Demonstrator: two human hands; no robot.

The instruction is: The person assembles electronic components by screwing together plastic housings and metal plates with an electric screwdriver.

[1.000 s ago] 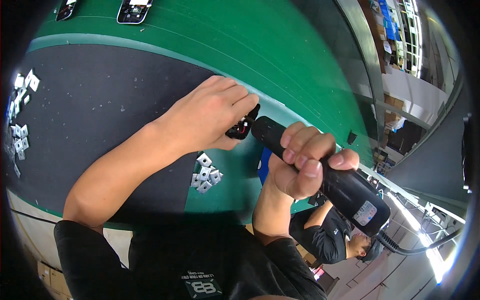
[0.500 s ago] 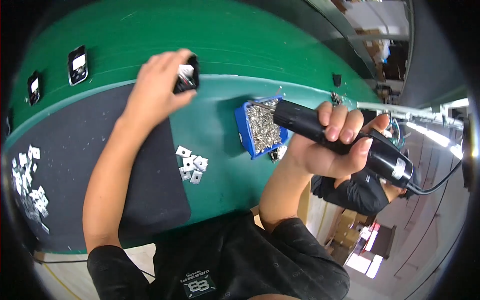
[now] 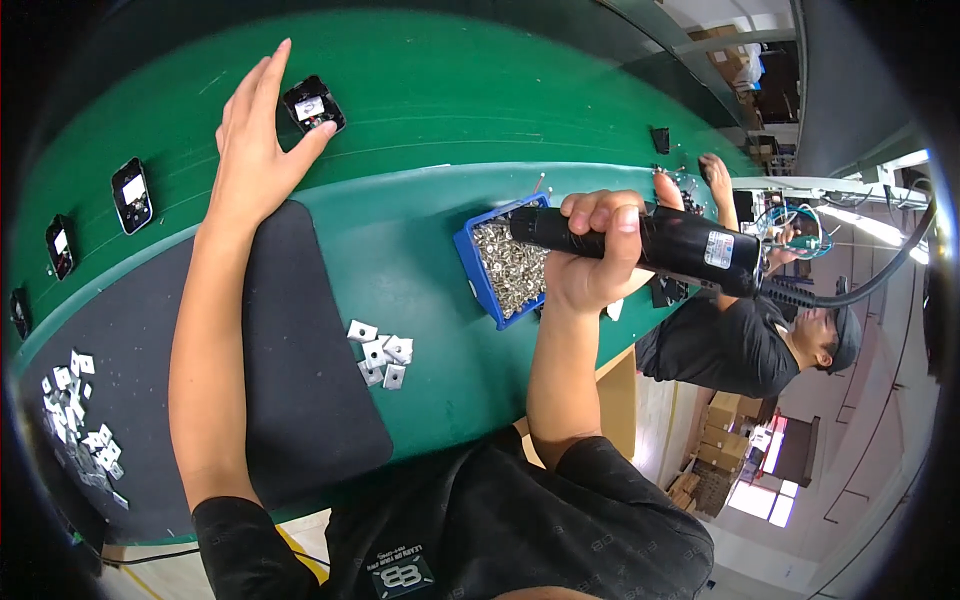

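My left hand [image 3: 250, 150] is stretched out with its fingers spread over the green surface. Its thumb tip lies at the lower edge of a small black device housing [image 3: 306, 95] with a white label, and the fingers are not wrapped around it. In my right hand [image 3: 600, 245] is a black electric screwdriver [image 3: 680, 245], held level with its nose to the left and its cable trailing right. That nose is over a blue bin [image 3: 481, 290] full of small silver screws [image 3: 508, 268]. The screwdriver's bit cannot be made out.
Similar black devices [image 3: 131, 195] lie in a row at the far left. Square metal plates [image 3: 375, 352] sit beside a dark mat [image 3: 310, 400], with more plates [image 3: 80, 415] on its left. A co-worker [image 3: 740, 345] is at the right, near dark parts.
My left hand has set the device down on the green surface, farther left, and loosened its grip. The screwdriver has swung level and shifted left. The devices at far left have moved slightly.
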